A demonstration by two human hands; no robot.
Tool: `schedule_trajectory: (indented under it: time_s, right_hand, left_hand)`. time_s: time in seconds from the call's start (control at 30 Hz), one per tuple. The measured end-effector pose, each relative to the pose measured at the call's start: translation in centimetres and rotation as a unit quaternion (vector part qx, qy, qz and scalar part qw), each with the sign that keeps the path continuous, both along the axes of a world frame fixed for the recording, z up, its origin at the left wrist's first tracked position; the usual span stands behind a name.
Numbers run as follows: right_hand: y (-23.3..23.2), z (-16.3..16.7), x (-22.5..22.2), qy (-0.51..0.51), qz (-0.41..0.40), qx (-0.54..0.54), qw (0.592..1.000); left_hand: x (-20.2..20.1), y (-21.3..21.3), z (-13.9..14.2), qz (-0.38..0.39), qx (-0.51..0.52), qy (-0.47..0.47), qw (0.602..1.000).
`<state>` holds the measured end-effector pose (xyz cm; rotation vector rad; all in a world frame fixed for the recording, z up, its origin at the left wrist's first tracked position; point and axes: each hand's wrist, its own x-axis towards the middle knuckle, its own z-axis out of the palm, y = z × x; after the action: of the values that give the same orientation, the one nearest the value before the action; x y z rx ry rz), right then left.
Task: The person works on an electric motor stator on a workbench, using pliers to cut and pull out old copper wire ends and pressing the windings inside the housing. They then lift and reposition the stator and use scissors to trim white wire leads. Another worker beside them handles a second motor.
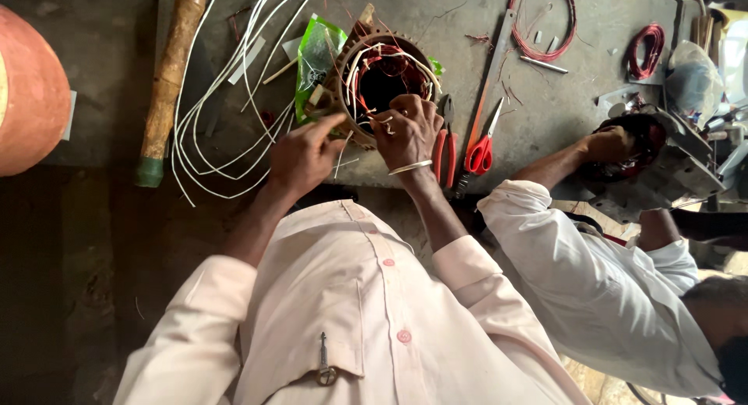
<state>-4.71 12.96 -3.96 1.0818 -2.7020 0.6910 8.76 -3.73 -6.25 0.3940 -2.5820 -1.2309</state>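
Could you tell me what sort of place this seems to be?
Probably a motor repair workshop: a wound motor core lies on the worn bench, with coils of red wire and red-handled scissors nearby.

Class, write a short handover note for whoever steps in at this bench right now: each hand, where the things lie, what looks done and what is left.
Left hand: at the near rim of the motor stator, pinching a white sleeve end.
Right hand: on the stator rim, fingers in the red winding wires.
Lying by: loose white sleeving to the left, pliers and red-handled scissors to the right, wooden mallet far left.
Done: coils sit in the stator, some leads sleeved.
Left: loose leads are not yet tied.
A co-worker's hand works another stator alongside.
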Motion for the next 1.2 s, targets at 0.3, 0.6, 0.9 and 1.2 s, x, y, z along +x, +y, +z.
schedule_trajectory:
  time_s: [0.3, 0.6, 0.9, 1.2]
  right_hand:
    - [0.4, -0.2, -0.5, -0.039, 0.024, 0.018, 0.999]
    - [-0.7, 0.0, 0.0, 0.021, 0.043, 0.047, 0.998]
    - [-0.5, 0.5, 0.2, 0.003, 0.062, 0.054, 0.997]
    - [-0.1, 1.7, 1.1, 0.038, 0.052, 0.070, 0.995]
  left_hand:
    - [-3.1, 1.5, -0.4, -0.068, -0.117, -0.144, 0.980]
    - [-3.6, 0.7, 0.2, -0.130, -0.212, -0.179, 0.952]
    - [-3.3, 0.2, 0.6, -0.122, -0.160, -0.153, 0.968]
    - [-2.2, -0.4, 1.8, -0.081, -0.105, -0.036, 0.991]
